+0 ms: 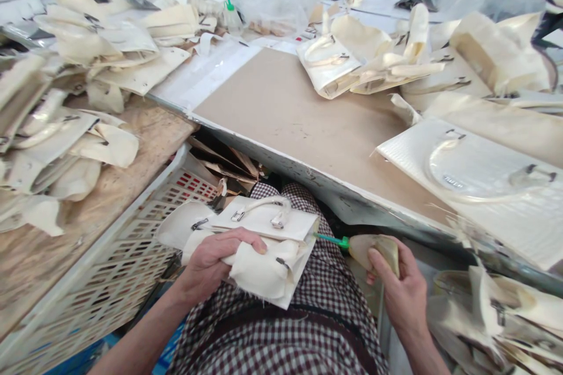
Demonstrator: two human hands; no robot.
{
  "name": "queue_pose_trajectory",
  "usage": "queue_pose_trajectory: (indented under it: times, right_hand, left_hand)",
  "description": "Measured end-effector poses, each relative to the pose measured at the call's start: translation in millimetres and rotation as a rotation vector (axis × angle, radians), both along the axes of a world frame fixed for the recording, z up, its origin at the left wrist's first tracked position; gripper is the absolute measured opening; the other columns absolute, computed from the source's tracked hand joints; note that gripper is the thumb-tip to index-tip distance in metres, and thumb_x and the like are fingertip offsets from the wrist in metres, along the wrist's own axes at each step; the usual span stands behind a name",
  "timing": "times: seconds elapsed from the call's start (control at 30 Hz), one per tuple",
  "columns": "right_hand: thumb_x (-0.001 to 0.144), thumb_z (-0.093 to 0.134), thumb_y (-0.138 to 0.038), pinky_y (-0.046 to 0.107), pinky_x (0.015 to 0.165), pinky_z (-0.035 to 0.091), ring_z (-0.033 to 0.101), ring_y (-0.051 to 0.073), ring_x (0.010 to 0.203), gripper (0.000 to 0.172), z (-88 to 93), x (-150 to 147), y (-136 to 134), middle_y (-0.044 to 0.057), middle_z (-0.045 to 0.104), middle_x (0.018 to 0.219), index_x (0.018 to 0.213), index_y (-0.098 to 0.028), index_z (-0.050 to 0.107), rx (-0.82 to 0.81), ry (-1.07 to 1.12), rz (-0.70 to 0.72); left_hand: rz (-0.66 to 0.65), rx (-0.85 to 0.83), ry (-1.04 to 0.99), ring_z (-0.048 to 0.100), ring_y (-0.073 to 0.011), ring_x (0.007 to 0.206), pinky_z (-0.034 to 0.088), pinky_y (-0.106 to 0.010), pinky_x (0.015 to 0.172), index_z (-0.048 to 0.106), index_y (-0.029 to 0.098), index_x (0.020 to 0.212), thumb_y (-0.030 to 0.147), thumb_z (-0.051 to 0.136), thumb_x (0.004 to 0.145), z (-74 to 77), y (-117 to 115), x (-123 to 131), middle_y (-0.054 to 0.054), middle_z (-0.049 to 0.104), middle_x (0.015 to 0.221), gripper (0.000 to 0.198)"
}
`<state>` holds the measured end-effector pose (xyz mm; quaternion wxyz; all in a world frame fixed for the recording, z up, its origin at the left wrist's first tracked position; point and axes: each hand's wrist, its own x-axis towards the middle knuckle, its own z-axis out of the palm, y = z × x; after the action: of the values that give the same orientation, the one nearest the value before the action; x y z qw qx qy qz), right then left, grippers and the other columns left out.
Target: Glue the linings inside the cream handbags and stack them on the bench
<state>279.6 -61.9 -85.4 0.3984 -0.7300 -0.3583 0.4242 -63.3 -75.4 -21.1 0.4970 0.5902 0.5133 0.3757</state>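
Note:
My left hand (pixel 224 255) is closed on a small white handbag (pixel 268 234) above my lap, thumb on top of its folded flap. The bag has a looped handle with metal fittings, and frayed threads hang from its lower edge. In my right hand (pixel 400 281) is a soft, yellowish squeeze bottle (pixel 372 251), fingers wrapped round it. Its thin green nozzle points left and meets the right edge of the bag; whether the tip touches or goes inside, I cannot tell. A checked apron (pixel 281 343) covers my lap beneath.
A brown board (pixel 281 105) lies on the table before me. Cream bag pieces (pixel 53 146) pile up at left, and more bags (pixel 484 181) lie at right. A white plastic basket (pixel 132 252) stands by my left arm. Another green-tipped bottle (pixel 232 17) stands farther back. Bag parts (pixel 497 316) fill the lower right.

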Motion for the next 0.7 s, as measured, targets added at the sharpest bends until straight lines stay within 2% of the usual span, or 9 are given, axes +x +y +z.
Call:
queue_pose_trajectory:
  times: [0.2,0.4,0.53,0.7]
  right_hand:
    - [0.064,0.083,-0.059,0.03,0.047,0.05,0.056,0.016,0.05,0.063,6.1,-1.6,0.0,0.004,0.071,0.082,0.109,-0.017,0.066,-0.022,0.037,0.014]
    - [0.069,0.082,-0.057,0.03,0.047,0.049,0.056,0.017,0.047,0.06,15.4,0.0,-1.5,0.001,0.069,0.073,0.11,-0.017,0.065,-0.035,0.078,0.039]
    - [0.072,0.082,-0.055,0.028,0.043,0.046,0.053,0.016,0.046,0.055,21.8,-3.0,-5.1,-0.001,0.066,0.069,0.11,-0.018,0.065,-0.071,0.165,0.112]
    - [0.073,0.083,-0.052,0.025,0.038,0.043,0.049,0.013,0.046,0.055,32.1,-12.4,-18.8,0.0,0.066,0.073,0.113,-0.018,0.066,-0.13,0.322,0.079]
  left_hand:
    - [-0.03,0.023,0.024,0.073,-0.0241,0.088,0.055,-0.026,0.08,0.079,0.017,0.091,0.025,0.064,0.095,-5.8,-2.4,-4.2,-0.011,0.078,0.095,0.018]
    - [-0.028,0.035,0.033,0.073,-0.0235,0.087,0.055,-0.025,0.078,0.079,0.015,0.09,0.019,0.062,0.093,-3.6,-0.6,-1.0,-0.011,0.078,0.095,0.018]
    - [-0.065,0.076,0.021,0.073,-0.0222,0.088,0.055,-0.025,0.08,0.078,0.015,0.094,0.022,0.061,0.096,-3.9,-0.3,-0.5,-0.011,0.078,0.097,0.019]
    - [-0.06,0.099,0.036,0.073,-0.0207,0.086,0.055,-0.023,0.078,0.077,0.015,0.093,0.027,0.061,0.098,-3.4,-0.5,1.2,-0.01,0.077,0.095,0.021]
